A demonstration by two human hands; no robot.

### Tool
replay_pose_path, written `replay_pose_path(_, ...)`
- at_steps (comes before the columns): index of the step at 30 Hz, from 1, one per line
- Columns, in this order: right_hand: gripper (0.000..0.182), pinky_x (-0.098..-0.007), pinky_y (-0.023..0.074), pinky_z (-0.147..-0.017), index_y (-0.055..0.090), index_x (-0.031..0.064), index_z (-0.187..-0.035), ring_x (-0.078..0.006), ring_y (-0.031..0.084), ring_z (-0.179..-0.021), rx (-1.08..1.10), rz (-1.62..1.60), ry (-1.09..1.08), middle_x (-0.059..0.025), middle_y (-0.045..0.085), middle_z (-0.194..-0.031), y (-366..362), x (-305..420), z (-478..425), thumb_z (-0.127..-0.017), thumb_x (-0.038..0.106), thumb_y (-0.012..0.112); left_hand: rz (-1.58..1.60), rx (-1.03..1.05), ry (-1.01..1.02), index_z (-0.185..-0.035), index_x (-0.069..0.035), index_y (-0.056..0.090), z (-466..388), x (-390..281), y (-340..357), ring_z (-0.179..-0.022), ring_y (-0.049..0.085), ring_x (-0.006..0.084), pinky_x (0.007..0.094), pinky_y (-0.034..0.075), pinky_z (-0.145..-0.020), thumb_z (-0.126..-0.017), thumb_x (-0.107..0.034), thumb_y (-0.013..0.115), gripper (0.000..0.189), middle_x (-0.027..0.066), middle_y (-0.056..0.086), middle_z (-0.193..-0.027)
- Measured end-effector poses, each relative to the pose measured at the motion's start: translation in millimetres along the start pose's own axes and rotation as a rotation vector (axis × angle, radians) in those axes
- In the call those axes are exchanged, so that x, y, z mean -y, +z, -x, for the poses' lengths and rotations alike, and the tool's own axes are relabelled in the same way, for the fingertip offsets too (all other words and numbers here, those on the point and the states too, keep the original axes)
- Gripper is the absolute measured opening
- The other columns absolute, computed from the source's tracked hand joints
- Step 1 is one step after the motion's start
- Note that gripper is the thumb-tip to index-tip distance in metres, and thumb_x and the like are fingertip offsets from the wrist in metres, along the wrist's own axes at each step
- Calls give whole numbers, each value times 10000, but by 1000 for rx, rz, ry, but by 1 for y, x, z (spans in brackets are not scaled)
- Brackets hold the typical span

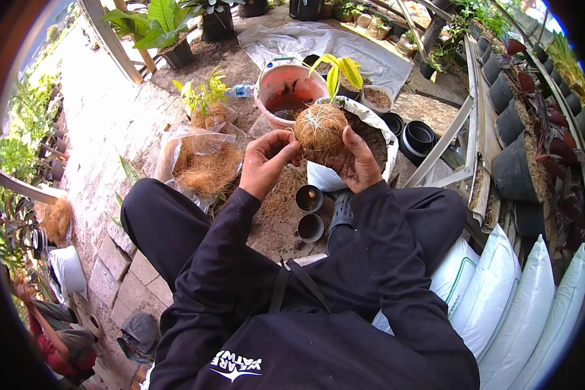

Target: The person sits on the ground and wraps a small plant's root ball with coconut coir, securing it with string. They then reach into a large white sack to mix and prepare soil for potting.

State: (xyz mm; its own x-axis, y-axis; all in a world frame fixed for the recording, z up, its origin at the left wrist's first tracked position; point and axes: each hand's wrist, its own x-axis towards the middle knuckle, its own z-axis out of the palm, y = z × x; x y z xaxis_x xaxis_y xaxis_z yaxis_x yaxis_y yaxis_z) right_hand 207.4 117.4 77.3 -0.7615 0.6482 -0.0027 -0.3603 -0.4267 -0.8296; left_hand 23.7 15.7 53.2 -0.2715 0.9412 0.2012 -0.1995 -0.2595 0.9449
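A ball of brown coconut fibre, wound with pale thread, is held up in front of me. A plant with yellow-green leaves rises behind its top, apparently growing from it. My right hand grips the ball from the right and below, thumb along its side, soil on the fingers. At the ball's left edge, my left hand has thumb and forefinger pinched together, seemingly on a thin strand. Just beyond stands a white sack of dark soil, partly hidden by the ball and right hand.
A reddish bucket stands ahead. Loose coir in a plastic bag and another fibre-wrapped plant lie left. Small black pots sit between my legs. White sacks and a metal-framed plant rack flank my right. Another person sits lower left.
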Motion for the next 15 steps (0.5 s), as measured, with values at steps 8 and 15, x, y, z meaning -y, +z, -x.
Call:
replay_pose_path(8,773,-405,614,-896,481,-7,-1387,-237,687,-1101,-28,-89,4,-158,641,-1256,-10,-20,-9,-919,584,654,-101,79,-29,-1032,73,679,6,6,9,-770,634,76,238,525,-698,-962,-53,672,144,41,701,-864)
replay_pose_path(15,680,-345,620,-833,528,-11,-1319,-186,702,-1012,-285,146,-147,-111,660,-1173,-20,-32,-15,-905,492,727,-470,31,324,-1038,38,734,8,-16,27,-848,681,130,267,533,-766,-894,-7,711,152,73,729,-915)
